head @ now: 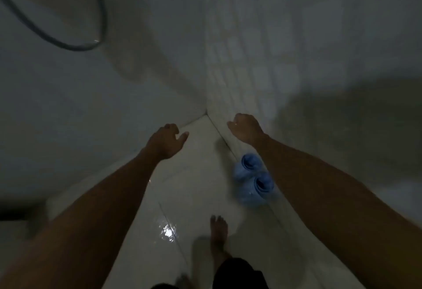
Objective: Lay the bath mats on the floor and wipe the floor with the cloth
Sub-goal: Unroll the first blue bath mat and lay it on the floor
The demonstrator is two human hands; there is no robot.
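Hands reach out empty over a glossy white tiled floor (182, 197) in a dim bathroom corner. Two rolled pale-blue bath mats (253, 180) stand on end side by side, rolls pointing upward, against the foot of the right-hand tiled wall (262, 60), part-way between the corner and the person's bare foot (218, 234). The right hand (246, 129), loosely curled and holding nothing, hovers beyond the mats, nearer the corner; its forearm passes just above and beside them. The left hand (167, 140), fingers half spread and also empty, hangs over the middle of the floor, well apart from the rolls. The right hand looks the nearer, and would have to draw back and down toward the wall's base to take a roll. A wet glint shows on the floor; no cloth is in view.
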